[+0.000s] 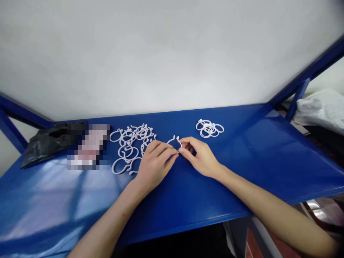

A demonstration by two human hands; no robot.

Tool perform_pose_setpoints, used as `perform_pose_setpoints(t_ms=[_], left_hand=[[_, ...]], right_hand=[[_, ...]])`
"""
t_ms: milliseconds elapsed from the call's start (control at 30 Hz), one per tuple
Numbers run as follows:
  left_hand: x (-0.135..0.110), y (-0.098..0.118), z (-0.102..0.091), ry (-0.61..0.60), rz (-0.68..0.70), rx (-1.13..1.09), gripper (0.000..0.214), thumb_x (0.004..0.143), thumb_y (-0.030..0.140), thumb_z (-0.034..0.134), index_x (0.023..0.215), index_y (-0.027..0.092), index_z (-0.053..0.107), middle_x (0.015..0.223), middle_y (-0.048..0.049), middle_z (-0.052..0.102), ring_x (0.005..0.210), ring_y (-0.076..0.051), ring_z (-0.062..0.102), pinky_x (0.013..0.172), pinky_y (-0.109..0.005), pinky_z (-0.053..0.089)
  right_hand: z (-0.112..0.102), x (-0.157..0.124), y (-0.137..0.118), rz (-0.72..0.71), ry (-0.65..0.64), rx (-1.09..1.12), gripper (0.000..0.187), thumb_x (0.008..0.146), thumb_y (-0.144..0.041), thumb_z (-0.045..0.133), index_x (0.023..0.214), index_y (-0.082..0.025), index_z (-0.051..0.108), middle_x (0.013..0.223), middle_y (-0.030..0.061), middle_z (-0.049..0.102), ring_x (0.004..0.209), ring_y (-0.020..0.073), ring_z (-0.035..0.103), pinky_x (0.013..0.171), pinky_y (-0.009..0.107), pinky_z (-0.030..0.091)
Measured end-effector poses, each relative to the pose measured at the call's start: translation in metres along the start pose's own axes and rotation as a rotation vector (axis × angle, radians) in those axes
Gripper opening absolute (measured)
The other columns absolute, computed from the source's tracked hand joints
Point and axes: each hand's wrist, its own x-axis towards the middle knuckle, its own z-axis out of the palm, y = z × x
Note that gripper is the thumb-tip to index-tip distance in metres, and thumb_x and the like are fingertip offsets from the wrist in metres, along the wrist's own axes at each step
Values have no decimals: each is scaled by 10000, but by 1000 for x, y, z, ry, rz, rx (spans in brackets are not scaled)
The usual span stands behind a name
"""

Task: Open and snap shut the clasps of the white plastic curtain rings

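Between my two hands is a white plastic shower curtain ring point(180, 143), its two ends apart at the top. My left hand point(156, 161) pinches it from the left with thumb and fingers. On the other side, my right hand point(200, 154) grips it between thumb and forefinger. The ring's lower part is partly covered by fingertips. A spread of similar rings point(129, 153) lies left of my left hand, several of them with their ends apart. A smaller heap of rings point(209, 129) sits beyond my right hand, and these look closed.
All this lies on a blue tabletop point(255, 154) against a pale wall point(166, 53). A black plastic bag point(48, 143) and a blurred-out flat object point(92, 145) are at the left. Blue frame bars point(297, 98) and a white plastic bag point(322, 109) stand at the right.
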Motion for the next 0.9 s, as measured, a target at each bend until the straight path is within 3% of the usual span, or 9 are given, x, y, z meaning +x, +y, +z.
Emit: perform_pose_setpoints(t_ms=[133,300,467,700,900], left_hand=[[-2,5,5,-29,60,-74,87,960,189,592,1002,221,662,968,-28,719,887,-167,628,843,-333,523],[-3,5,8,82,-199,-75,177,947,248,613,1119,204,619,1048,-70,687,931,-181,668,823,-327,551],[-2,-2,8,-35,-344,-202,92,968,255,578,1004,212,650,881,-13,723,768,-148,668,730,-269,535],[-6,3,3,-55,-323,-234,146,964,241,543,865,223,649,826,-9,726,753,-149,678,723,-263,531],[-10,0,8,-60,-211,-186,163,987,230,514,887,222,642,847,-20,722,796,-157,668,744,-282,529]], right_hand=[[8,-3,1,81,17,66,149,1005,-339,527,1089,-230,587,835,-17,685,705,126,645,681,270,519],[4,-1,6,65,46,60,195,993,-330,556,1156,-224,562,849,-4,708,723,140,678,680,275,531],[4,-4,3,-91,-6,42,130,1006,-311,563,1054,-225,647,940,29,729,813,148,696,710,276,543],[0,-7,-1,-243,1,89,179,1010,-295,558,1023,-241,729,904,37,738,824,167,685,746,330,577],[-1,-8,-2,-347,-48,-37,241,1033,-263,492,1109,-250,720,915,49,734,849,184,675,775,360,585]])
